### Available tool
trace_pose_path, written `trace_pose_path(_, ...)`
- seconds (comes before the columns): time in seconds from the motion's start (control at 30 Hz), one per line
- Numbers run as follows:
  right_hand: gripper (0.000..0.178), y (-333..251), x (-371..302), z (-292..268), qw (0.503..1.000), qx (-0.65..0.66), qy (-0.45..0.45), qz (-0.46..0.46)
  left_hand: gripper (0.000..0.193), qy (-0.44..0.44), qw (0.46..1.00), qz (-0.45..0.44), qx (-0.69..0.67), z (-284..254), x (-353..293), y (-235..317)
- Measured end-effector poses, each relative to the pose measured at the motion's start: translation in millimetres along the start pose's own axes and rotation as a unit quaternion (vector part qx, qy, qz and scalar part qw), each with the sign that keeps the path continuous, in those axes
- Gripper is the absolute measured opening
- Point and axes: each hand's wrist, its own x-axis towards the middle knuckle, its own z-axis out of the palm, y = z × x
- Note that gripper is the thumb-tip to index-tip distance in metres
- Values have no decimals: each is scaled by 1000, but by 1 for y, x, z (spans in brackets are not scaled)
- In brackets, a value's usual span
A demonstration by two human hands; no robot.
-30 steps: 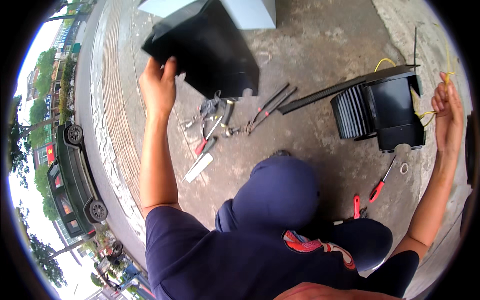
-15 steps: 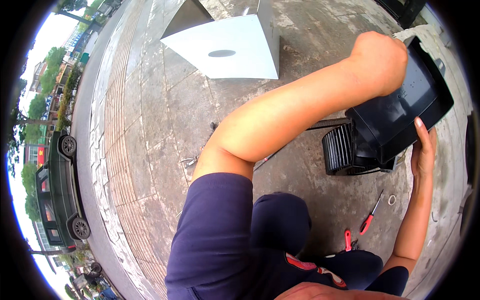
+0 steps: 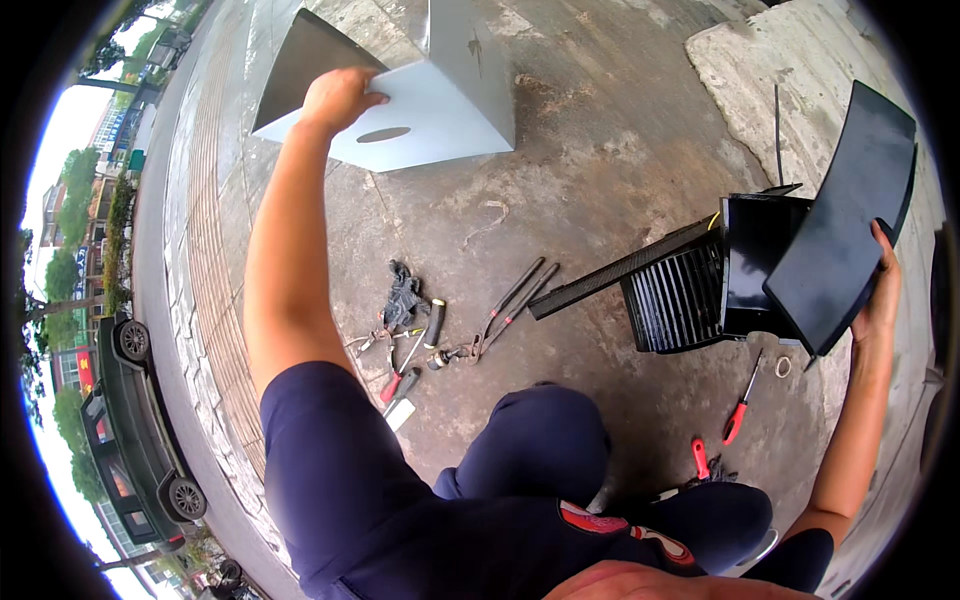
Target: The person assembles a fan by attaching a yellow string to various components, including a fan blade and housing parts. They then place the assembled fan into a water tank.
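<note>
My left hand (image 3: 340,98) is stretched out to the far left and grips the upper edge of a bent, light grey sheet-metal cover (image 3: 440,115), thumb on the outer face. An oval hole pierces that face. At the right, my right hand (image 3: 880,290) holds a curved, glossy black panel (image 3: 850,200) by its near right edge, and the panel is tilted. Close against the panel's left side stands a black plastic unit (image 3: 765,260) with a ribbed, slatted part (image 3: 678,300). From it a long, black mesh-like strip (image 3: 625,268) reaches to the left.
Long-handled pliers (image 3: 510,305), a dark crumpled glove or cloth (image 3: 403,298) and several hand tools lie on the stained pavement left of centre. A red-handled screwdriver (image 3: 737,415), a pale ring (image 3: 783,367) and another red handle (image 3: 700,458) lie near my knee. A green vehicle (image 3: 130,430) stands beyond the paving.
My left hand has left the black part and swung far left onto the metal cover. The black panel has turned in my right hand, now showing a smooth face.
</note>
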Motion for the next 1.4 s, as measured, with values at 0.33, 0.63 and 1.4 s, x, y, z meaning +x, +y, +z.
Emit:
trace_pose_path(0.33, 39, -3, -5, -17, 996, 64, -30, 55, 21, 186, 980, 74, -25, 54, -137, 73)
trace_pose_path(0.63, 33, 3, 9, -32, 995, 36, -89, 12, 26, 312, 727, -379, -479, 73, -180, 5)
trace_pose_path(1.4, 26, -5, -24, 37, 964, 214, -159, 12, 34, 102, 279, -311, -903, 87, -149, 82)
